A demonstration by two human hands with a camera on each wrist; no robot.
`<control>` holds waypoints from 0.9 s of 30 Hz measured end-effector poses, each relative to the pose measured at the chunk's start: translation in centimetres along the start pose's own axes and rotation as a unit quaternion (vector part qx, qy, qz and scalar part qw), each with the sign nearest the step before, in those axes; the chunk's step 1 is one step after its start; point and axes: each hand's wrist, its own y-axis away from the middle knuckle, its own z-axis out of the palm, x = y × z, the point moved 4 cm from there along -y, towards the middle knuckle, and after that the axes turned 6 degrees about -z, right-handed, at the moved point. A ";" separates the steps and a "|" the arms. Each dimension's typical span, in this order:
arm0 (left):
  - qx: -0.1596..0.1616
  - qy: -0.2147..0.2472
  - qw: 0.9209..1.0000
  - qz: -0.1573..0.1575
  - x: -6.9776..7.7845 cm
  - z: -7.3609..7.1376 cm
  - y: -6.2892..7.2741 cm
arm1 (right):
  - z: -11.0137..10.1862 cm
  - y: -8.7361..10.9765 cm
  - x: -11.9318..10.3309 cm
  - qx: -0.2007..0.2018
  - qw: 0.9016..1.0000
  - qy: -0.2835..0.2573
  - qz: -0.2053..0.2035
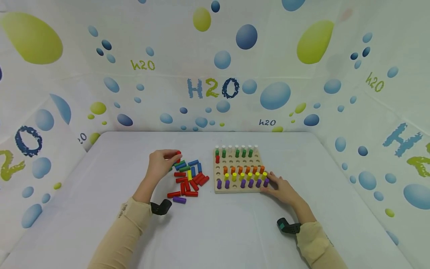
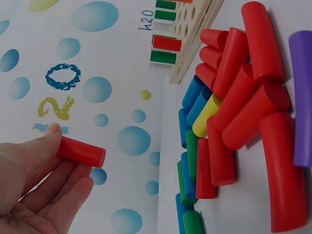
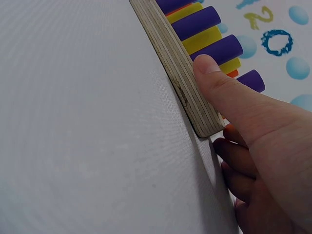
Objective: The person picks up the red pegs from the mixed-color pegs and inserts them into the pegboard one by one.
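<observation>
My left hand [image 1: 159, 163] pinches a red wooden peg [image 2: 82, 152] between thumb and fingers, raised beside the loose pegs. A wooden pegboard [image 1: 237, 191] lies to its right, with rows of upright white, green, orange, yellow and purple pegs. One red peg [image 1: 217, 159] stands at the left end of an otherwise bare row. The purple row has a gap among its pegs. At the board's front right corner, my right hand [image 1: 281, 189] grips the edge, thumb on the front side and fingers along the right side.
Loose red, blue, green and yellow pegs [image 1: 187, 185] lie in a pile left of the board. A purple peg [image 1: 179, 200] lies at the near end of the pile. White cloth [image 1: 215, 231] covers the table, and a patterned backdrop [image 1: 174, 45] rises behind it.
</observation>
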 end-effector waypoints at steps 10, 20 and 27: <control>-0.011 0.024 1.000 -0.001 1.1 0.1 -0.1 | 0.0 0.0 -0.1 0.001 1.000 -0.003 -0.001; -0.016 0.054 0.998 -0.005 1.4 0.8 -0.5 | -0.1 0.0 0.0 0.001 1.000 0.001 -0.001; -0.018 0.068 0.998 0.002 1.9 1.6 -0.8 | 0.0 0.0 0.0 -0.003 1.000 -0.006 0.008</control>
